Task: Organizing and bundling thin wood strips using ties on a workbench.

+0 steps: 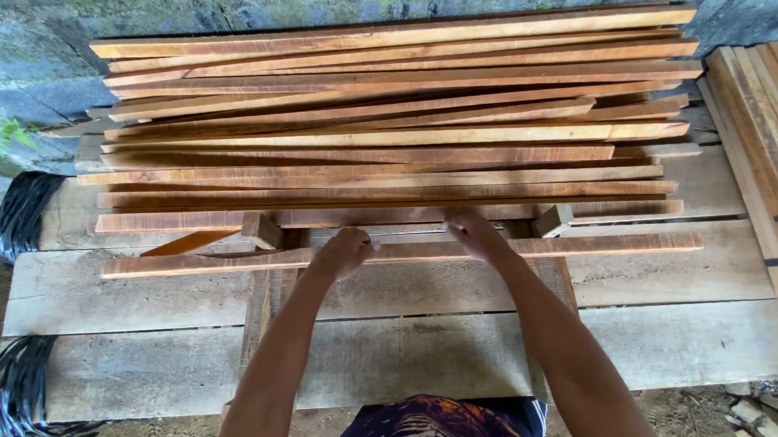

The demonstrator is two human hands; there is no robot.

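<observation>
While black strapping coils (20,386) lie at far left, the left hand (343,252) and right hand (476,237) both clamp 1 long wooden slat (580,245) near its middle, on the plank surface (669,346) before the stack (385,115). Likely light, stiff, splintery; a central hold suits.

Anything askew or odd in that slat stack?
Yes. The stack is loose, slats fanned with uneven ends. One slat pokes out diagonally underneath. The front slat, under the left hand and right hand, looks bowed.
</observation>
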